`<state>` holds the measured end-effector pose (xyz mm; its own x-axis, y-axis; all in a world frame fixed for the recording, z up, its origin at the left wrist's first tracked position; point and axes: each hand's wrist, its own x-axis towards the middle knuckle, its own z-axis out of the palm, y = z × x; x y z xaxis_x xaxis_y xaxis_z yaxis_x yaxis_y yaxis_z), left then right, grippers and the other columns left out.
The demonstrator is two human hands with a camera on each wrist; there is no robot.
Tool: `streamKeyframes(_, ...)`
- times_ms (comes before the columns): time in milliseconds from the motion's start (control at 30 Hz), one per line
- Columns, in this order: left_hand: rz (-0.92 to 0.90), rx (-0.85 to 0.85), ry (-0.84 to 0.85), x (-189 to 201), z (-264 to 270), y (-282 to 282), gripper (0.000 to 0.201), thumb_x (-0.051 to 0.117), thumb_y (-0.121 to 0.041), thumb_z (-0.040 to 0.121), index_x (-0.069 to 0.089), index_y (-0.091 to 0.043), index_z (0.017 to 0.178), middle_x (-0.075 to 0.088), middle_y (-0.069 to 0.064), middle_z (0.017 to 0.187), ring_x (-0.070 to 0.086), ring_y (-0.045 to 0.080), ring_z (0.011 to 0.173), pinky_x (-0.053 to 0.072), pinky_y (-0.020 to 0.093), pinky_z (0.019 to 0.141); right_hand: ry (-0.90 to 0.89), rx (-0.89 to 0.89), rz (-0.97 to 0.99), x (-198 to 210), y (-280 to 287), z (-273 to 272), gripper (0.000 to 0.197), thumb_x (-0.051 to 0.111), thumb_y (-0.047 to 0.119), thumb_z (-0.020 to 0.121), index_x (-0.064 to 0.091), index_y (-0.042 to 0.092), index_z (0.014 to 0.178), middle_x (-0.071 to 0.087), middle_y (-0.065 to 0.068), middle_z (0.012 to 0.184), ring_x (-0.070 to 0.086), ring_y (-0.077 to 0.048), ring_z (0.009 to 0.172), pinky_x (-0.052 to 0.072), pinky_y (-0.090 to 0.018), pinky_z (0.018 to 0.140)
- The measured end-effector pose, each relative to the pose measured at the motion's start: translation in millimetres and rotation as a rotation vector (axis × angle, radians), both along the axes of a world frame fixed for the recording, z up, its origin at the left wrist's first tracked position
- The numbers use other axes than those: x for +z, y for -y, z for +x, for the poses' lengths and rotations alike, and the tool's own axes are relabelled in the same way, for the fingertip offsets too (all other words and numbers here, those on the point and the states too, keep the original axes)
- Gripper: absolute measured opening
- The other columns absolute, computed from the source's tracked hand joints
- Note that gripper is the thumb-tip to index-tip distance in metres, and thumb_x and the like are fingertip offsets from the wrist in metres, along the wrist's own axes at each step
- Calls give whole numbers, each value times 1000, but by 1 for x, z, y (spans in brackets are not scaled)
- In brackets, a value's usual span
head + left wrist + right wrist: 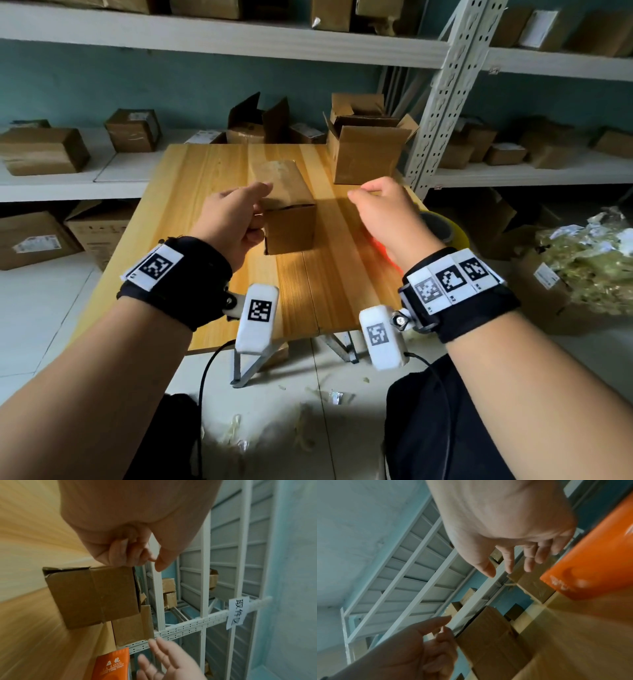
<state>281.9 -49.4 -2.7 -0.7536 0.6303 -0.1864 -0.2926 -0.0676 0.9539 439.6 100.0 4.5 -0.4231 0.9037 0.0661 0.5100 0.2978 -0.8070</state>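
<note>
Head view shows the cardboard box lying mid-table, its near end seemingly unsealed. The left hand is curled against the box's left side, gripping nothing. The right hand hovers loose-fingered at the right edge, by the tape roll. Sealing probably lies ahead.

Brown box (orange packet)
</note>
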Motion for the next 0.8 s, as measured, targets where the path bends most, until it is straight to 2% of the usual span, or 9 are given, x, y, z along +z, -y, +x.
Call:
streamKeyframes(67, -18, -13, 15, 2, 2, 1, 25, 67, -24, 99, 49, -22, 82, 41, -5, 57, 30, 10, 46, 22, 25, 46, 265, -64, 60, 2, -7, 10, 65, 52, 69, 80, 52, 35, 136, 51, -6, 144, 45, -36, 135, 40, -62, 110)
streamKeyframes(167, -109, -114, -57, 3, 10, 4, 30, 62, -34, 100, 54, -23, 74, 49, -4, 58, 36, 12, 48, 27, 25, 46, 544, -75, 36, 1, -19, 27, 91, 53, 74, 84, 31, 24, 157, 29, -16, 161, 27, -42, 150, 28, -62, 120)
streamKeyframes(233, -176, -263, -89, 3, 21, 5, 32, 59, -40, 101, 64, -20, 77, 65, 0, 69, 48, 13, 53, 36, 25, 50, 646, -48, 12, -5, -25, 33, 109, 57, 80, 78, 20, 21, 162, 35, -18, 162, 34, -45, 148, 32, -61, 119)
streamKeyframes(267, -203, -339, -102, 2, 27, 4, 31, 58, -41, 102, 69, -18, 84, 73, 3, 79, 55, 13, 58, 40, 27, 55, 684, -23, 27, -7, -26, 35, 108, 60, 77, 80, 19, 20, 161, 42, -19, 158, 40, -46, 144, 36, -59, 116)
streamKeyframes(333, -259, -442, -128, 1, 36, 2, 31, 60, -41, 103, 73, -13, 102, 78, 8, 98, 68, 17, 74, 49, 31, 67, 721, 16, 101, -12, -29, 38, 86, 64, 58, 95, 23, 15, 157, 54, -20, 145, 53, -43, 131, 45, -51, 105)
streamKeyframes(400, -296, -442, -157, -2, 39, -1, 32, 63, -39, 103, 72, -11, 115, 78, 9, 111, 75, 26, 90, 58, 36, 79, 678, 46, 131, -11, -30, 39, 70, 63, 43, 102, 29, 15, 156, 57, -19, 139, 57, -41, 123, 49, -46, 97)
streamKeyframes(533, -272, -338, -147, -5, 32, -7, 32, 64, -37, 102, 68, -14, 124, 73, 14, 123, 73, 31, 112, 61, 44, 95, 523, 62, 156, -9, -28, 32, 53, 57, 42, 104, 44, 20, 149, 61, -10, 135, 60, -38, 119, 51, -48, 103)
streamKeyframes(667, -224, -255, -134, -5, 28, -7, 22, 63, -35, 102, 68, -18, 116, 71, 13, 123, 70, 28, 114, 55, 49, 104, 346, 64, 179, -3, -24, 27, 50, 41, 46, 108, 51, 22, 150, 64, -9, 136, 61, -36, 121, 49, -51, 107)
streamKeyframes(800, -199, -249, -114, -5, 26, -6, 30, 61, -40, 103, 68, -18, 121, 73, 12, 120, 70, 28, 114, 53, 49, 106, 96, 79, 88, 6, -12, 30, 47, 40, 43, 110, 56, 19, 147, 63, -4, 141, 60, -27, 123, 46, -40, 105)
